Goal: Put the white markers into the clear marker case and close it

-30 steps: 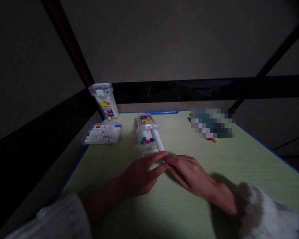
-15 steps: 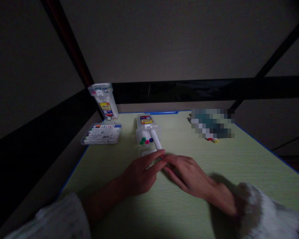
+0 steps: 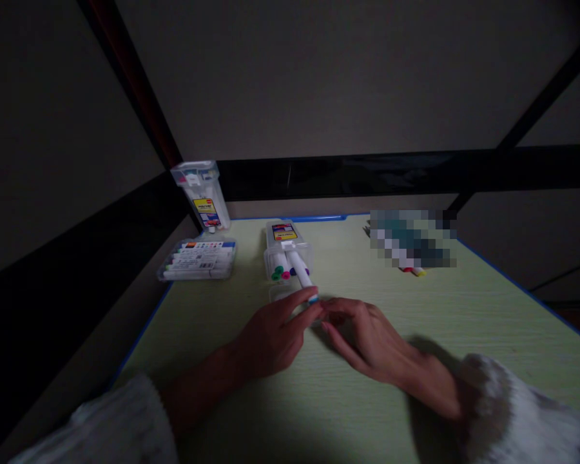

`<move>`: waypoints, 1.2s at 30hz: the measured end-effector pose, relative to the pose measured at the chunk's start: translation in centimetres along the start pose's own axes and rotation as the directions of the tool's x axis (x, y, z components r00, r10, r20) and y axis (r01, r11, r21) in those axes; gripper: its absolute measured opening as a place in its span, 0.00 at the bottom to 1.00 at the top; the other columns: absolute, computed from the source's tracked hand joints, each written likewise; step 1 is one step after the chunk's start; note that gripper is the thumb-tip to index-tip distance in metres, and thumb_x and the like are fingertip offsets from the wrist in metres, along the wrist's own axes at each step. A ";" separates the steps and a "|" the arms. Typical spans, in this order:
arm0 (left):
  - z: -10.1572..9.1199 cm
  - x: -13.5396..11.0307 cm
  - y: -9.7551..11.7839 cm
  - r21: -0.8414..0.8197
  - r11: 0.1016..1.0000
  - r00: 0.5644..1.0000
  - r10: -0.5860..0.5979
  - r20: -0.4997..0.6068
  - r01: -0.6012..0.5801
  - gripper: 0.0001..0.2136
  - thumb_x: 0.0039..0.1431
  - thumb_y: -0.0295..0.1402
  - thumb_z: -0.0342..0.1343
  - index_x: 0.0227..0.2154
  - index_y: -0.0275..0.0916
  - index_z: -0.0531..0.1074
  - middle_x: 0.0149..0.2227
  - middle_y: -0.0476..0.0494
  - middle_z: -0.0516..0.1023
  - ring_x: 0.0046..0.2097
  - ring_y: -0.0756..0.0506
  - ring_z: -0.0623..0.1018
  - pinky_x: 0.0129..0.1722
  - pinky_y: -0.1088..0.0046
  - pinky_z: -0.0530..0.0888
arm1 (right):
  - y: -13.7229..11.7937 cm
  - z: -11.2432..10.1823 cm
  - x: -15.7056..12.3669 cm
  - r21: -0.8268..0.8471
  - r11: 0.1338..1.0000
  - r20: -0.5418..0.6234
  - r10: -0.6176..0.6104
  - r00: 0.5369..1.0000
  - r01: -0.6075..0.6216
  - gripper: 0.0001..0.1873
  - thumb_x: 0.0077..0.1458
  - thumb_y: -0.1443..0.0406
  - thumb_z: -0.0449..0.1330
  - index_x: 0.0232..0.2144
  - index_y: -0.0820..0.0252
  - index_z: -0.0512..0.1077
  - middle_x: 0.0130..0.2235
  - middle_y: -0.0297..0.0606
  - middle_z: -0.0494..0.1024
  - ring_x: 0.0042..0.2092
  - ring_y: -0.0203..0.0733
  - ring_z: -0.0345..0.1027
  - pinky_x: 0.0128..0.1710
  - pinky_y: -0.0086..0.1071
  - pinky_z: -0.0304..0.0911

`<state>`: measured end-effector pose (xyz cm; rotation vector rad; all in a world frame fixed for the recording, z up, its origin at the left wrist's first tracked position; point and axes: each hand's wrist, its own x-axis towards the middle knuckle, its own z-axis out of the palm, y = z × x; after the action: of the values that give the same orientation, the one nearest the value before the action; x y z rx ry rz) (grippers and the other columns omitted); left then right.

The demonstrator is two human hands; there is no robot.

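Left hand point(image 3: 273, 338) pinches marker point(image 3: 299, 267) near blue end, apparently to steady it; far end at mouth of case point(image 3: 285, 233), turned handward, likely for reach. Right hand point(image 3: 379, 341) close beside; grip too dim to tell.

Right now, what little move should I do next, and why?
Maybe gently slide the white marker deeper into the clear case: its far end seems to be at the opening, while its blue end, between your left hand's fingertips, sticks out past the other markers.
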<state>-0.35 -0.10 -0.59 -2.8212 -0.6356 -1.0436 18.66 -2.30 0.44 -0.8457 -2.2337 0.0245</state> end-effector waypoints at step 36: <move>0.4 0.2 -0.3 0.035 0.990 0.989 -0.140 0.042 0.138 0.18 0.58 0.23 0.43 0.52 0.31 0.57 0.55 0.31 0.60 0.56 0.42 0.64 0.52 0.65 0.68 | 0.0 0.0 0.3 -0.142 0.986 0.293 -0.046 0.955 0.091 0.15 0.60 0.68 0.42 0.33 0.62 0.68 0.26 0.36 0.70 0.28 0.37 0.62 0.29 0.31 0.57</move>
<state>-0.10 0.31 -0.76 -2.8145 -0.8568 -0.9834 18.52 -2.14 0.68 -0.8932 -2.5657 -0.0619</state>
